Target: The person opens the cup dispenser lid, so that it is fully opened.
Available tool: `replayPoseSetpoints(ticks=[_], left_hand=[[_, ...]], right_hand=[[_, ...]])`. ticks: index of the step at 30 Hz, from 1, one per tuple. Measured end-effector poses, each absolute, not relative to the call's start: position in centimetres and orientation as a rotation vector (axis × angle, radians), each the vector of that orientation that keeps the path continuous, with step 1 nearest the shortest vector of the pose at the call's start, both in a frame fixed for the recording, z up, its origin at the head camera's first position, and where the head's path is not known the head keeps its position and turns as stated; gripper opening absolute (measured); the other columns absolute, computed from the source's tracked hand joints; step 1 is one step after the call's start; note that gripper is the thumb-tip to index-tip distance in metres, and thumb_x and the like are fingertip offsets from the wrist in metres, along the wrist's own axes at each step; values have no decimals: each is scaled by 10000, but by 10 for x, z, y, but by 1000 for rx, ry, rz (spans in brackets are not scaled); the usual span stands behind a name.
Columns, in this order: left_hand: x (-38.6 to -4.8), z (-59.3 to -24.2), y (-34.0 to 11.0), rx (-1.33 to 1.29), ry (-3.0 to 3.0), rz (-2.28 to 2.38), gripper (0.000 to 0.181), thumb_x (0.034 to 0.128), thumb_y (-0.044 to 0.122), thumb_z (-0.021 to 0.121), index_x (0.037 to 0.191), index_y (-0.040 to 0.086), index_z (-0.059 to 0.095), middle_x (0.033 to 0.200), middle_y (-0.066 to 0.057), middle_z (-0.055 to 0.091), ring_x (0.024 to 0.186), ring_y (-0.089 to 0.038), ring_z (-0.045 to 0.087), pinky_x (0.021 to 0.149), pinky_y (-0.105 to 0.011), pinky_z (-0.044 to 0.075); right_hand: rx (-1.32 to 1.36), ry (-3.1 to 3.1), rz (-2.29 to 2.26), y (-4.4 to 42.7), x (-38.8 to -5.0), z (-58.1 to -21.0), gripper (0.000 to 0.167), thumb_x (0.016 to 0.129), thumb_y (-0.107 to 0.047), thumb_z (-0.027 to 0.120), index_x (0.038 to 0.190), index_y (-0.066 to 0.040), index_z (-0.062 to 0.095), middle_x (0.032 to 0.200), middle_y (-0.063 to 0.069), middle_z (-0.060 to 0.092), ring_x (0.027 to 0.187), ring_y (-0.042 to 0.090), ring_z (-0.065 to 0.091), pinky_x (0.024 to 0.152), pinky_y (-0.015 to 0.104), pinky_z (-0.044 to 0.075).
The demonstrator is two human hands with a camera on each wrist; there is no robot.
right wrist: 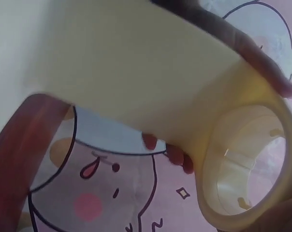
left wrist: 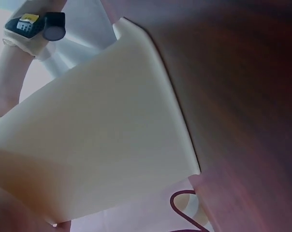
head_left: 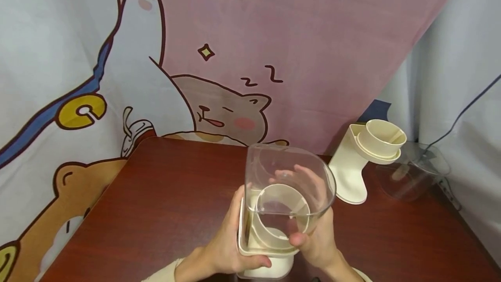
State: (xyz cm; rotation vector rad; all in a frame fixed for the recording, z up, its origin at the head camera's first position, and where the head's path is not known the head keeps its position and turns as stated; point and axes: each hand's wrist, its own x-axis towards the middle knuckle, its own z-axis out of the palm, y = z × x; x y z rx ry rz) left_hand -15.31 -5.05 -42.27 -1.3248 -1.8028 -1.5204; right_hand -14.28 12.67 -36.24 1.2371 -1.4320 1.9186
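Note:
A cream plastic stand with a round ring holder at its top is gripped by my left hand, the thumb across its front. My right hand holds a clear plastic container over the ring, fingers visible through its far wall and thumb on the near side. How far the container sits in the holder, I cannot tell. The stand's broad smooth body fills much of the left wrist view. From the right wrist, the ring's opening shows from below, with fingers along the stand's edges.
A similar cream stand with a cream ring-shaped cup stands at the right of the brown table. Behind it is another clear container, near a dark cable. Printed fabric hangs behind the table.

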Motion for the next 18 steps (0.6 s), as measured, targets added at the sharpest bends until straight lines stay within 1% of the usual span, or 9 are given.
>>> replayPoseSetpoints(ticks=[4, 11, 18], left_hand=[[-153, -419, -49, -1327, -1808, -1523, 1214, 782, 573, 772, 1490, -153, 105, 1432, -205, 426, 1288, -284, 485, 1123, -359, 391], [-153, -418, -47, -1299, -1819, -1490, 1198, 801, 623, 719, 1493, -148, 117, 1440, -205, 418, 1293, -281, 478, 1130, -356, 383], [-152, -421, -48, -1293, -1826, -1474, 1211, 795, 622, 729, 1493, -154, 115, 1454, -209, 399, 1299, -287, 469, 1136, -354, 374]], right_hand=[[1228, -1397, 1966, 126, -143, -364, 911, 910, -423, 720, 1451, 137, 246, 1402, 255, 508, 1255, 322, 588, 977, 375, 541], [1238, -1364, 1953, 126, -145, -366, 922, 910, -409, 722, 1446, 159, 232, 1395, 276, 509, 1249, 338, 590, 982, 387, 538], [1247, -1333, 1886, 124, -148, -368, 934, 912, -421, 718, 1431, 186, 234, 1375, 286, 521, 1236, 337, 601, 991, 368, 531]])
